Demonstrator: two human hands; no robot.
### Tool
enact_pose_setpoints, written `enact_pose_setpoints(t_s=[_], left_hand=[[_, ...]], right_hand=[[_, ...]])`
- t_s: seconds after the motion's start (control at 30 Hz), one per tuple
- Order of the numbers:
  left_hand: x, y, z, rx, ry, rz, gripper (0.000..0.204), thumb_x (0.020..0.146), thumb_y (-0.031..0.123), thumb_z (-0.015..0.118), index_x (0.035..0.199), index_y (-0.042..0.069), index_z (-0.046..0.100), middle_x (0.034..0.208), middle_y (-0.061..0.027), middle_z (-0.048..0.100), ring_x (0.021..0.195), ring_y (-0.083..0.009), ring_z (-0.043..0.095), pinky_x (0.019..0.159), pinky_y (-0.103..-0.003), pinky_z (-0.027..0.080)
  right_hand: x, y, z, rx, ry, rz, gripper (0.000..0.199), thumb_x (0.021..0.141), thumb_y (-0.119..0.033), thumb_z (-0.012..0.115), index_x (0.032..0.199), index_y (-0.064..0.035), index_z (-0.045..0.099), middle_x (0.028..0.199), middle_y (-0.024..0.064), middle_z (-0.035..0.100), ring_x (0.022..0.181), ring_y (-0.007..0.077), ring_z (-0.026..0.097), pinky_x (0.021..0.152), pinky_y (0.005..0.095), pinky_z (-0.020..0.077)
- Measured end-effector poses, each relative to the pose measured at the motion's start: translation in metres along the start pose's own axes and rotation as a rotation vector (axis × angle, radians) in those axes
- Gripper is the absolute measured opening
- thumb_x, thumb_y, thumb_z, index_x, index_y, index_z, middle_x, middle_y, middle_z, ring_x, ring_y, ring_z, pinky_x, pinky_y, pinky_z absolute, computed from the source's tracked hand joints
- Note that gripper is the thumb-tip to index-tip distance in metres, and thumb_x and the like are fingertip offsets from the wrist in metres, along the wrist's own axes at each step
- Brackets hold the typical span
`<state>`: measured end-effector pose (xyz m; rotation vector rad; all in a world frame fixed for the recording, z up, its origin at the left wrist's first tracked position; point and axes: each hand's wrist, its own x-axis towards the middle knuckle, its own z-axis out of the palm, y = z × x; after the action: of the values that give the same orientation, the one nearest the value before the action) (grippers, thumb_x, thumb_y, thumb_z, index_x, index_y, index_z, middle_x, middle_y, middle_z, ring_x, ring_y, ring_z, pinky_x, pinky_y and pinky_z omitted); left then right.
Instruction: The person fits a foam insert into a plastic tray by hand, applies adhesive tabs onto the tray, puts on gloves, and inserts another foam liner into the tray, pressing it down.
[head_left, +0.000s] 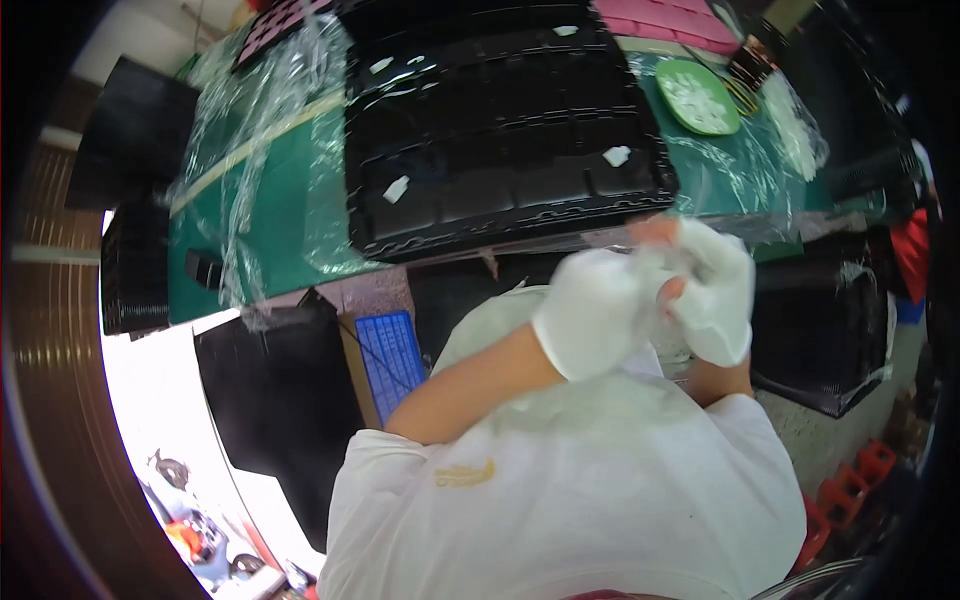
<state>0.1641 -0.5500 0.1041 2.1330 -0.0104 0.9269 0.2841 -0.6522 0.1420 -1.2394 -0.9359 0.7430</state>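
My left hand (598,312) and my right hand (722,290), both in white gloves with bare fingertips showing, meet in front of my chest. Motion smears the left fingers, and the right ones look curled in. Whether a small thing sits between them is hidden. Just beyond the hands, a black moulded plastic tray (490,165) lies at the table's near edge. Small white pieces rest spread over it, among them one at the near left (397,189) and one at the near right (617,156).
A green dish (697,97) of white pieces stands right of the tray, beside yellow-handled scissors (742,98). Clear plastic film covers parts of the green table (290,195). Pink trays (668,22) lie at the back. A blue basket (390,360) and red stools (845,495) are below.
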Motion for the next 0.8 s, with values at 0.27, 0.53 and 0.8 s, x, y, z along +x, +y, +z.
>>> enact_pose_setpoints(t_s=[0.27, 0.53, 0.8], left_hand=[[0.048, 0.017, 0.082, -0.299, -0.710, 0.280, 0.005, 0.075, 0.010, 0.062, 0.080, 0.011, 0.060, 0.078, -0.0068, 0.058, 0.074, -0.0260, 0.061, 0.064, -0.039, 0.047], [0.054, -0.003, 0.085, 0.039, -0.916, 0.274, 0.028, 0.080, 0.014, 0.063, 0.108, 0.009, 0.062, 0.108, -0.0087, 0.061, 0.093, -0.0275, 0.063, 0.078, -0.041, 0.049], [0.021, -0.024, 0.040, 0.022, -0.936, -0.109, 0.014, 0.076, 0.014, 0.070, 0.087, 0.007, 0.066, 0.079, -0.0072, 0.065, 0.077, -0.0277, 0.064, 0.069, -0.041, 0.049]], right_hand=[[-0.094, 0.006, -0.092, -0.428, 0.097, 0.164, 0.080, 0.085, -0.073, 0.053, 0.120, -0.0014, 0.064, 0.076, 0.0142, 0.065, 0.070, 0.0186, 0.064, 0.068, 0.0272, 0.0490], [-0.144, 0.143, -0.187, -0.874, 0.388, 0.660, 0.027, 0.088, -0.030, 0.060, 0.084, -0.0046, 0.068, 0.079, 0.0141, 0.069, 0.062, 0.0294, 0.064, 0.056, 0.0418, 0.0491], [-0.162, 0.375, -0.266, -1.035, 0.725, 1.329, 0.041, 0.094, -0.034, 0.043, 0.102, -0.0065, 0.073, 0.107, 0.0186, 0.070, 0.098, 0.0403, 0.067, 0.086, 0.0484, 0.0536]])
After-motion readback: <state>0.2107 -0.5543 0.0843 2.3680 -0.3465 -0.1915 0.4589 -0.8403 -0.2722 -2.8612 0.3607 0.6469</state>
